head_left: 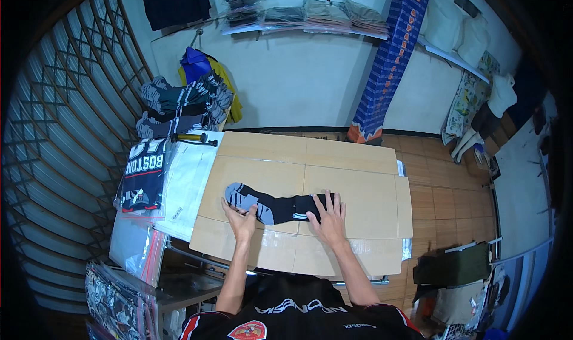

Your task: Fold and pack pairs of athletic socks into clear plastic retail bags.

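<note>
A black sock (282,209) with grey patches at toe and heel lies sideways on a sheet of cardboard (352,161), its toe to the left. White stripes cross it near the cuff. My left hand (241,223) grips the foot part from the near edge, the thumb on top and the other fingers partly hidden. At the cuff end, my right hand (329,219) rests flat with its fingers spread over the black fabric.
Left of the cardboard lie a bagged dark jersey (144,176) and white plastic packs (185,173). Behind them rises a heap of grey and black socks (185,104). A metal folding gate (65,101) stands far left; a clothes rack (456,265) is at lower right.
</note>
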The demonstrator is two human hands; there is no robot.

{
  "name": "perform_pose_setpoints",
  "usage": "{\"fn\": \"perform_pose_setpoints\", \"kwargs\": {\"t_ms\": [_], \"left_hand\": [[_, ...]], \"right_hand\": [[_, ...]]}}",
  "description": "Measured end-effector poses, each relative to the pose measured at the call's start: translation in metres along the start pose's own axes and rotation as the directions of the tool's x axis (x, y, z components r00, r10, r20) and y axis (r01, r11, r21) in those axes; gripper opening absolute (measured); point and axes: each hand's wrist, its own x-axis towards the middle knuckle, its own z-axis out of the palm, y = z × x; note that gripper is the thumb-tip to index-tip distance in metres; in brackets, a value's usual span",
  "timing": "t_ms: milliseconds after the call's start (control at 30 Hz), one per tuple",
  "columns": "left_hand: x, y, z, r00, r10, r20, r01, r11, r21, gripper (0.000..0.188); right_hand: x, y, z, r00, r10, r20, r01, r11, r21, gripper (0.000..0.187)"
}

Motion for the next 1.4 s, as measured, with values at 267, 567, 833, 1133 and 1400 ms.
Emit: {"fn": "perform_pose_setpoints", "kwargs": {"t_ms": [267, 567, 833, 1133, 1400], "left_hand": [[-0.032, 0.025, 0.022, 0.983, 0.181, -0.028, -0.182, 0.952, -0.247, 0.105], [-0.064, 0.028, 0.045, 0.671, 0.503, 0.545, -0.620, 0.783, 0.041, 0.037], [-0.068, 0.028, 0.046, 0.642, 0.524, 0.560, -0.688, 0.717, 0.117, 0.030], [-0.079, 0.037, 0.038, 0.657, 0.522, 0.544, -0.697, 0.696, 0.174, 0.035], [-0.099, 0.030, -0.032, 0.783, 0.504, 0.364, -0.593, 0.782, 0.193, 0.032]], "right_hand": [[0.000, 0.003, 0.003, 1.000, 0.001, 0.005, -0.001, 1.000, 0.012, 0.063], [-0.001, 0.014, 0.005, 0.999, 0.045, 0.001, -0.045, 0.983, 0.179, 0.101], [-0.005, 0.009, -0.006, 0.998, -0.054, -0.028, 0.058, 0.985, 0.161, 0.090], [-0.004, 0.005, -0.009, 0.998, -0.054, 0.022, 0.049, 0.983, 0.177, 0.076], [-0.034, -0.025, -0.007, 0.989, -0.046, -0.140, 0.080, 0.964, 0.253, 0.079]]}}
